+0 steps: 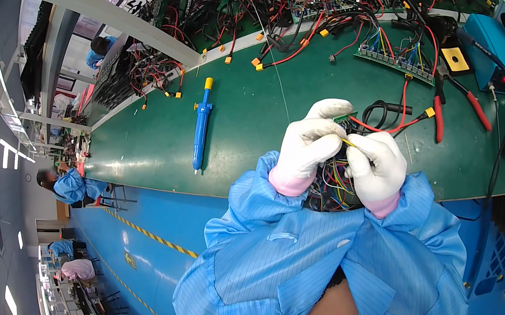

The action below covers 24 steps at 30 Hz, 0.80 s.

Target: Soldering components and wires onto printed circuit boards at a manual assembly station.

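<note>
"Head view is up on my monitor. Where is the piece being worked on?"

"Right of centre in the frame, between two white gloves with pink cuffs. I make out a small green circuit board [343,117], only its edge and one face showing above the glove."

"How are the hands closed?"

"From my end, the left hand [306,141] grips the board between its fingers. The right hand [379,165] pinches a thin yellow wire [348,143] that lies between both sets of fingertips. I can't tell whether it joins the board; the gloves hide that."

"Anything attached?"

"Red leads run from beside the board toward a yellow connector [430,112], upper right of the hands. Below the gloves I see a tangle of multicoloured wires [336,183], close against the blue smock [290,250]."

"And around it?"

"Left of centre, a blue desoldering pump [201,129] with a yellow end lies on the green bench [135,138]. Upper right, red-handled cutters [438,115] lie near a blue soldering station [492,61]."
</note>
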Motion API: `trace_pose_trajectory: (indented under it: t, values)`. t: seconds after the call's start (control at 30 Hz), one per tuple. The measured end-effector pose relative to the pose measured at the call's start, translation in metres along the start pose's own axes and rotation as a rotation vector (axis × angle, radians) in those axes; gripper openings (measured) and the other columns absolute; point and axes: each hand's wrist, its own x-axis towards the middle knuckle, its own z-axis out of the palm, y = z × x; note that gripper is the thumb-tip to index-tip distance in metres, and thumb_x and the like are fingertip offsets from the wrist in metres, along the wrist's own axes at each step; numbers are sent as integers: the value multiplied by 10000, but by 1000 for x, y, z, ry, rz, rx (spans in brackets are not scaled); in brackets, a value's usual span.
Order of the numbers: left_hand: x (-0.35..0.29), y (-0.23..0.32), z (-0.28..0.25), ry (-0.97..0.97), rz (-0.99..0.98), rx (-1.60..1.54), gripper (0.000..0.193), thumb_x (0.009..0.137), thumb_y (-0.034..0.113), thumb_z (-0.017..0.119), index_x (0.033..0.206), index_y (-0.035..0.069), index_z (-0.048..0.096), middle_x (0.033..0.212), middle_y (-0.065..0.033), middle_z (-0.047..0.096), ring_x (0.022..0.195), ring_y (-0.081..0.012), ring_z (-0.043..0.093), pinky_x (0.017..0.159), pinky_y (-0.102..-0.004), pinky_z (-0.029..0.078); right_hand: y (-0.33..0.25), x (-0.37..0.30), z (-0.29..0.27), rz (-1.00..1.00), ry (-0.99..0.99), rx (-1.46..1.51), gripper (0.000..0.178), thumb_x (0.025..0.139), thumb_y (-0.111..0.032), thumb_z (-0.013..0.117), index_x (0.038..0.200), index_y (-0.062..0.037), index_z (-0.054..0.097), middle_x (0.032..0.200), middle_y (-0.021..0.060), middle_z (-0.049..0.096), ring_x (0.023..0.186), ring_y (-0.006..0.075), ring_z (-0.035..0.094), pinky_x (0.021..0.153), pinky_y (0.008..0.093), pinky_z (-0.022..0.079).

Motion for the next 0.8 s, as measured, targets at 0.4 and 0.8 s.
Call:
trace_pose_trajectory:
  t: [0.4, 0.8]
  values:
    - [0, -4, -1, 2, 41, -39, 158, 758, 50, 678, 906, -5, 694, 1326, -186, 476, 1185, -274, 475, 942, -327, 393, -4, 3, 1, 183, 34, 55, 214, 708, 58, 661, 915, 4, 681, 786, 83, 602, 578, 148, 512, 511, 242, 412]
    - [-1, 15, 0, -20, -91, 32, 229, 746, 43, 704, 966, -11, 666, 1319, -195, 468, 1190, -264, 465, 941, -339, 412, 2, 5, -3, -25, -67, -75, 207, 756, 89, 608, 944, 20, 659, 840, 96, 568, 491, 125, 516, 462, 218, 400]
